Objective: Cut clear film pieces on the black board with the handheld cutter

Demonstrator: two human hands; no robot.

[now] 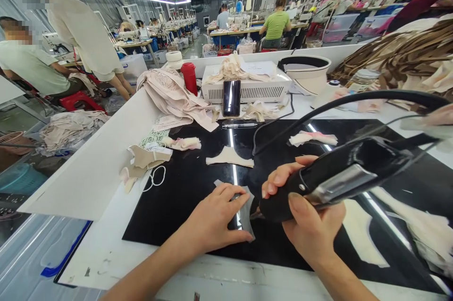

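as seen from the head camera, left hand [215, 218] lay flat, fingers spread, pressing a small grey fabric piece [247, 211] onto the black work mat [184, 183]. right hand [311, 218] was wrapped tight around a black corded hand tool [339, 176], its tip just touching the piece's right edge, close beside the left fingertips. also noted: cut cream pieces [230, 157] further back on the mat, phone [231, 98] leaning on a white unit [255, 88], red bottle [189, 78]. risk, judged: the tip sat near the holding fingers, so a slip could catch them; weak pressure might let the piece shift.
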